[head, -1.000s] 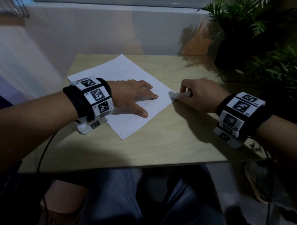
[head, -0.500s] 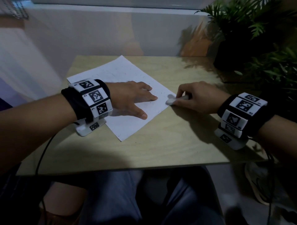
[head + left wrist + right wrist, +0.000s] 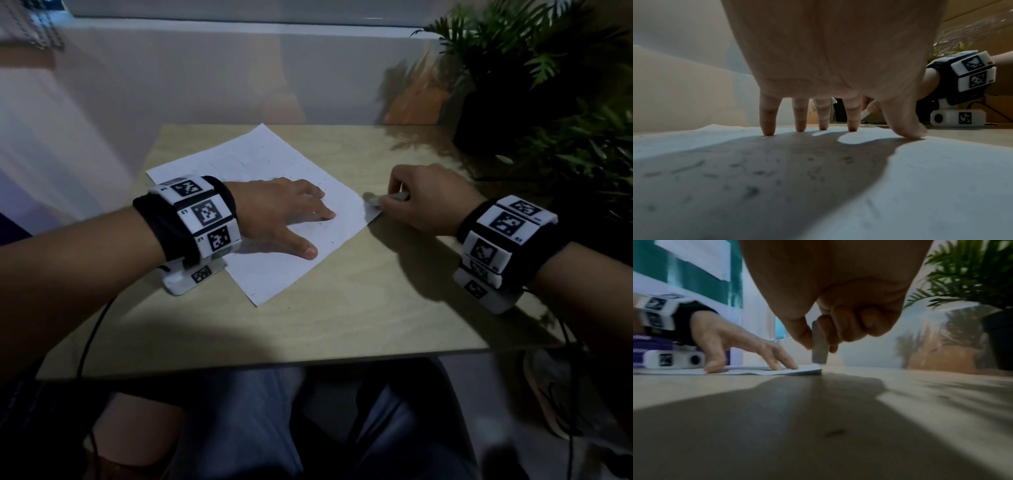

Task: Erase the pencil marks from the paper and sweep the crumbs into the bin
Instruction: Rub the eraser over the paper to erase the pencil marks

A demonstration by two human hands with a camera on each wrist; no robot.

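Observation:
A white sheet of paper (image 3: 274, 164) lies askew on the wooden table (image 3: 342, 308), speckled with dark eraser crumbs (image 3: 752, 190). My left hand (image 3: 284, 212) presses flat on the paper with straight, spread fingers (image 3: 767, 123). My right hand (image 3: 424, 198) pinches a pale eraser (image 3: 380, 198) between thumb and fingers, its tip at the paper's right corner. In the right wrist view the eraser (image 3: 819, 345) stands upright, touching the paper's edge (image 3: 809, 370). No bin is in view.
A dark potted plant (image 3: 534, 85) stands at the table's back right corner. A pale wall (image 3: 205, 75) runs behind the table. Bare tabletop lies in front of the paper, and my knees (image 3: 239, 428) show below the near edge.
My right hand has moved the eraser back and forth over the paper's right corner. My left hand has stayed pressed on the sheet.

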